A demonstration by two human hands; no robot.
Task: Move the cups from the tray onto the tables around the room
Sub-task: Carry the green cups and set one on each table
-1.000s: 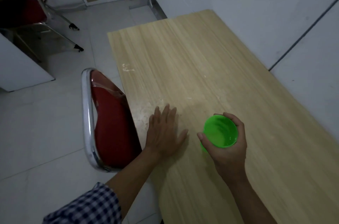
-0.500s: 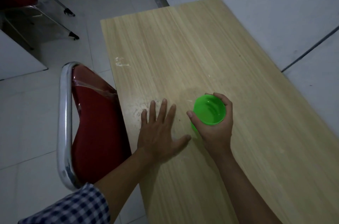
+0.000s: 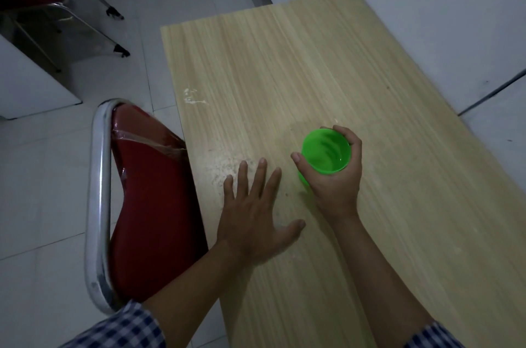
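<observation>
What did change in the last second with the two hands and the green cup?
Little changed: the right hand carried the green cup slightly forward along the wooden table, though the head camera also shifted. The grip stayed closed around the cup. The left hand stayed flat and open beside it.

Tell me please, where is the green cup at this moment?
In the head view, the green cup is upright in the right hand, over the wooden table, right of centre. The left hand lies flat on the table beside it.
</observation>
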